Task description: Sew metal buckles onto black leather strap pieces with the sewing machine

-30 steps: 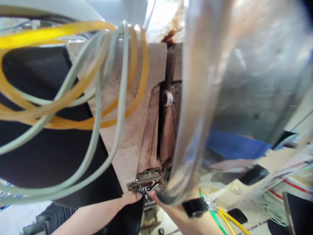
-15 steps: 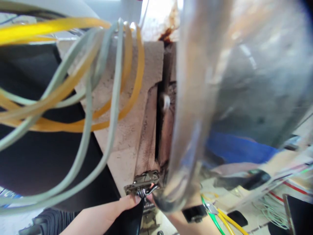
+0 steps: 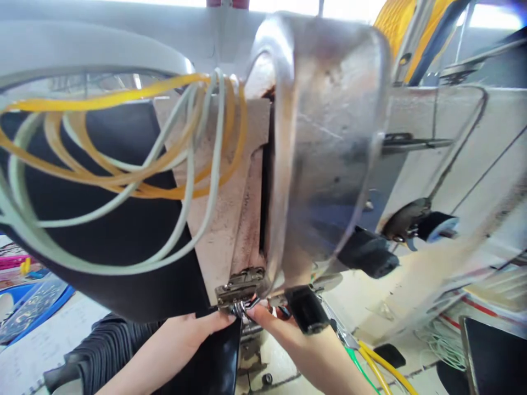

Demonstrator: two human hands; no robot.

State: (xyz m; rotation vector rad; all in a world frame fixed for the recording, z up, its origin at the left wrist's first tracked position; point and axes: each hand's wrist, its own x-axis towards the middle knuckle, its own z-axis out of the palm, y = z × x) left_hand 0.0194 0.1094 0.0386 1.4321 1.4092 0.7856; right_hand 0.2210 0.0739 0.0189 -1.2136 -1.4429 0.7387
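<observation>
My left hand (image 3: pixel 195 333) reaches in from below, its thumb and fingers closed at the top edge of a black sheet (image 3: pixel 220 354), which looks like leather or plastic. Its fingertips are beside a small shiny metal foot (image 3: pixel 241 307) under a worn metal bracket (image 3: pixel 241 282). From the other side my right hand (image 3: pixel 284 332) comes up to the same foot, fingers bent together and partly hidden behind the machine parts. What the right fingers grip does not show. Above both hands stands the machine head, with a bare metal cover (image 3: pixel 329 137) and a pale scuffed plate (image 3: pixel 216 219).
Loops of yellow and pale green cord (image 3: pixel 191 181) hang in front of the machine. A large black panel (image 3: pixel 102 236) is at left, a stack of dark pieces (image 3: pixel 107 351) below it. A black cylinder (image 3: pixel 366 252) juts out at right. Green-and-yellow-handled pliers (image 3: pixel 362 354) lie on the table.
My view has drawn back and tilted up, so more of the metal cover and the room beyond shows. Both hands stay at the metal foot; more of the right hand is visible.
</observation>
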